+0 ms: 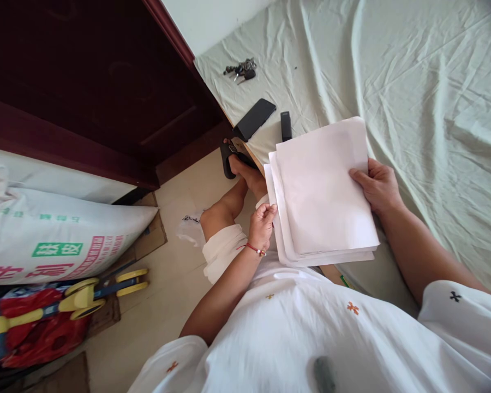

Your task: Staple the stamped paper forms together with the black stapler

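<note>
Fingers of the right hand are partly hidden behind the paper stack; its overlapping sheets cannot be counted. Stack held over the edge of the pale cloth, right grip pinching one side, left hand the other. On the cloth: one key bunch, one flat black case, one small black device.

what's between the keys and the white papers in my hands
In the head view, a black phone-like case and a small black oblong object lie on the pale sheet between the keys and white papers.
</note>
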Demonstrator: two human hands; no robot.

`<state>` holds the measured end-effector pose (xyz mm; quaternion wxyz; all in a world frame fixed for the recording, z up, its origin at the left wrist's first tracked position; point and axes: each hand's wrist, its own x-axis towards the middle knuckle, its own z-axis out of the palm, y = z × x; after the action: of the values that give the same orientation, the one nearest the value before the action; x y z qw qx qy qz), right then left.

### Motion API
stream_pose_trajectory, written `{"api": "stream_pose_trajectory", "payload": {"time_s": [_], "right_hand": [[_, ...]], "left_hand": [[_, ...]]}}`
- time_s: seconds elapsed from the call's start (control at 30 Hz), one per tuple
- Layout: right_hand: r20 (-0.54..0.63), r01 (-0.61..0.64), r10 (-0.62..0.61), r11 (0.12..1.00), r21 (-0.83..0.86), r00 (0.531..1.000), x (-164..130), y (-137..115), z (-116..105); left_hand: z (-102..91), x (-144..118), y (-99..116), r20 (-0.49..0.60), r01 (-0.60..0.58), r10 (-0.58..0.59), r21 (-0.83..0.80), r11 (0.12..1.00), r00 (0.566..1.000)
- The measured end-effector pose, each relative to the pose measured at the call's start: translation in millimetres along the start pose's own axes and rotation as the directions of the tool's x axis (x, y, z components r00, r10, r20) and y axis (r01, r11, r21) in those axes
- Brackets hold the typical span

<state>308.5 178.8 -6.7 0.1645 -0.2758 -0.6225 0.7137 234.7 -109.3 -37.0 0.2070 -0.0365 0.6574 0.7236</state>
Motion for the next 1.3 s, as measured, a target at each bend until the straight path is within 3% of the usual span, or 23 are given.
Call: {"api": "stream_pose_trajectory", "payload": {"time_s": [0.27, 0.43, 0.5, 0.67, 0.8, 1.17, 1.3], "right_hand": [[0.002, -0.007, 0.007, 1.0, -0.01, 1.0, -4, -3, 3], [0.021, -0.062, 0.063, 0.998, -0.027, 0.998, -8, -5, 5], [0.028, -0.076, 0.078, 0.995, -0.059, 0.997, -9, -5, 5], [0.053, -0.112, 0.116, 0.991, -0.068, 0.992, -12, -7, 6], [0.077, -0.129, 0.132, 0.991, -0.041, 0.988, -13, -7, 10], [0.125, -0.134, 0.139, 0.99, -0.046, 0.982, -14, 0, 11], [0.094, -0.107, 0.11, 0.993, -0.039, 0.989, -12, 5, 12]], "left_hand": [[4.3, -2, 5, -0.036, 0.093, -0.097, -0.106, 0.99, 0.995], [7.6, -7, 3, 0.047, 0.179, -0.174, -0.145, 0.973, 0.984], [7.2, -7, -2, 0.029, 0.188, -0.186, -0.109, 0.976, 0.982], [5.9, -2, -10, -0.091, 0.111, -0.118, -0.084, 0.99, 0.989], [7.0, -1, -7, -0.082, 0.06, -0.068, -0.095, 0.994, 0.994], [8.5, -5, -3, -0.023, 0.058, -0.062, -0.125, 0.99, 0.998], [8.4, -7, 0, -0.022, 0.044, -0.046, -0.056, 0.997, 0.999]]}}
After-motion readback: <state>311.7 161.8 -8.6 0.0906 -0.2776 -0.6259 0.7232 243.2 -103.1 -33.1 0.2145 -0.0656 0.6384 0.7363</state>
